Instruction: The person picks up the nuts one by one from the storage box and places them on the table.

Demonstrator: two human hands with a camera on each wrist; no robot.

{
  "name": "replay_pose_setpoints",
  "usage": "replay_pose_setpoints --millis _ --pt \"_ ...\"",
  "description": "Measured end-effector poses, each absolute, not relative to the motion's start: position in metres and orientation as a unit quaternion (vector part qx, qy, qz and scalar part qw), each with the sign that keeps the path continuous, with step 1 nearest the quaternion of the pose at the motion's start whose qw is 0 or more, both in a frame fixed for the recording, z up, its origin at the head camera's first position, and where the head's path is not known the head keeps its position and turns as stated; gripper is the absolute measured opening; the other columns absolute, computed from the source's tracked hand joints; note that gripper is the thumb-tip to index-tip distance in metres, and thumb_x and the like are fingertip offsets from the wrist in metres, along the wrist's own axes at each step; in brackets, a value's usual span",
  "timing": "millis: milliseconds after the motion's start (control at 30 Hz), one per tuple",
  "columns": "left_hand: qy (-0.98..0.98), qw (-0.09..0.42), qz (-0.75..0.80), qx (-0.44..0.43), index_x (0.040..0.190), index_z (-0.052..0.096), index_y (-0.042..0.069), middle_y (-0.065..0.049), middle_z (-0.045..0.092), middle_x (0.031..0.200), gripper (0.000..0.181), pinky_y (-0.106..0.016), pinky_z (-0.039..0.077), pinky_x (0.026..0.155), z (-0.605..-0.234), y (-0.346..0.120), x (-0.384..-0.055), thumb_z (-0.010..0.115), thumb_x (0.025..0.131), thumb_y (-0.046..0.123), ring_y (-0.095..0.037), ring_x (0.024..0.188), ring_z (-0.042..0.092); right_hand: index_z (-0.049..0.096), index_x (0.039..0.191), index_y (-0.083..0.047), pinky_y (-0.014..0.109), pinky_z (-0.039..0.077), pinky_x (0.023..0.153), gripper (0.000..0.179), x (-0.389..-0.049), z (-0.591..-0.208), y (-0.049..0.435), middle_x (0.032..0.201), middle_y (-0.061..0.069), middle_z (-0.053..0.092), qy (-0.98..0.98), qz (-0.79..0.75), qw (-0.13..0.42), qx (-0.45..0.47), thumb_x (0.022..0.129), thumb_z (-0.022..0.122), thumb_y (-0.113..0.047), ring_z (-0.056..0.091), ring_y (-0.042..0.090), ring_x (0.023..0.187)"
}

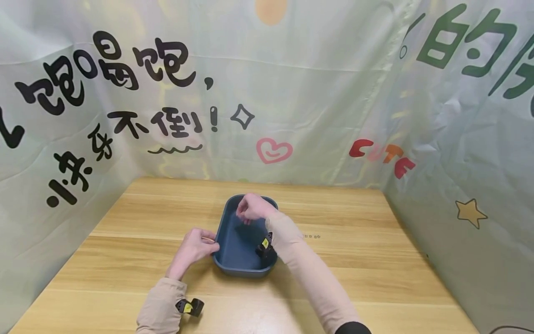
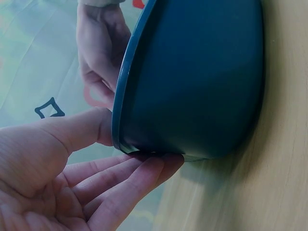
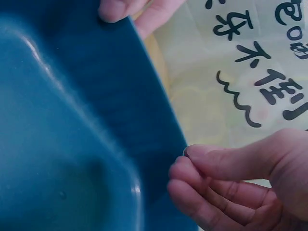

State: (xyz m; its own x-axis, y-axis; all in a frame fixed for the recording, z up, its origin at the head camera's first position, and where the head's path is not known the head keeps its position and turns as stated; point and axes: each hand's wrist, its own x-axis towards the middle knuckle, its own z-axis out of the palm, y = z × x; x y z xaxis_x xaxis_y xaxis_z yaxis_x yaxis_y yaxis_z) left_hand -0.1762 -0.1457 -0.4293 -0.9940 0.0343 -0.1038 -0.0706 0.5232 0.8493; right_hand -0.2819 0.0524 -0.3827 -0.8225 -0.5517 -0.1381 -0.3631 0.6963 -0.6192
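Note:
A dark blue plastic tub (image 1: 241,273) with rounded corners stands upright on the wooden table. My left hand (image 1: 196,248) grips its left wall: the thumb lies at the rim (image 2: 117,108) and the fingers press against the outside. Over the far part of the tub hovers my right hand (image 1: 253,207). Thumb and forefinger of that right hand (image 3: 231,178) meet in a pinch in the right wrist view. A tiny thin-edged item (image 3: 185,151) shows at their tips, too small to name.
Right of the tub lies a short row of tiny items (image 1: 312,236), partly hidden by the right sleeve (image 1: 308,264). Printed cloth walls (image 1: 317,102) enclose the wooden table (image 1: 354,222) at the back and both sides.

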Motion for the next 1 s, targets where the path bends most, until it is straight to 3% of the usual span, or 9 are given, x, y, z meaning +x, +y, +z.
replay_pose_setpoints --millis 533,767,1000 --pt "0.867 0.054 0.494 -0.013 0.107 0.069 -0.012 -0.026 0.076 0.096 0.036 -0.033 0.063 0.070 -0.430 -0.145 -0.176 0.072 0.075 0.004 -0.026 0.080 0.076 0.067 0.103 0.018 0.035 0.065 0.069 0.015 -0.271 -0.383 0.090 0.090 0.029 0.074 0.862 -0.417 0.154 -0.245 0.091 0.061 0.011 0.072 0.017 0.065" --pt "0.868 0.055 0.493 -0.010 0.107 0.069 -0.013 -0.027 0.076 0.096 0.037 -0.033 0.063 0.070 -0.430 -0.145 -0.175 0.071 0.075 0.005 -0.026 0.079 0.076 0.067 0.102 0.018 0.032 0.064 0.068 0.014 -0.267 -0.388 0.104 0.092 0.031 0.074 0.848 -0.448 0.141 -0.243 0.091 0.061 0.011 0.073 0.018 0.067" --pt "0.868 0.055 0.493 -0.011 0.108 0.068 -0.013 -0.027 0.076 0.097 0.037 -0.032 0.063 0.069 -0.430 -0.145 -0.176 0.071 0.075 0.005 -0.026 0.078 0.076 0.066 0.101 0.019 0.044 0.065 0.071 0.015 -0.260 -0.394 0.119 0.090 0.034 0.072 0.835 -0.469 0.106 -0.266 0.091 0.062 0.009 0.075 0.034 0.073"
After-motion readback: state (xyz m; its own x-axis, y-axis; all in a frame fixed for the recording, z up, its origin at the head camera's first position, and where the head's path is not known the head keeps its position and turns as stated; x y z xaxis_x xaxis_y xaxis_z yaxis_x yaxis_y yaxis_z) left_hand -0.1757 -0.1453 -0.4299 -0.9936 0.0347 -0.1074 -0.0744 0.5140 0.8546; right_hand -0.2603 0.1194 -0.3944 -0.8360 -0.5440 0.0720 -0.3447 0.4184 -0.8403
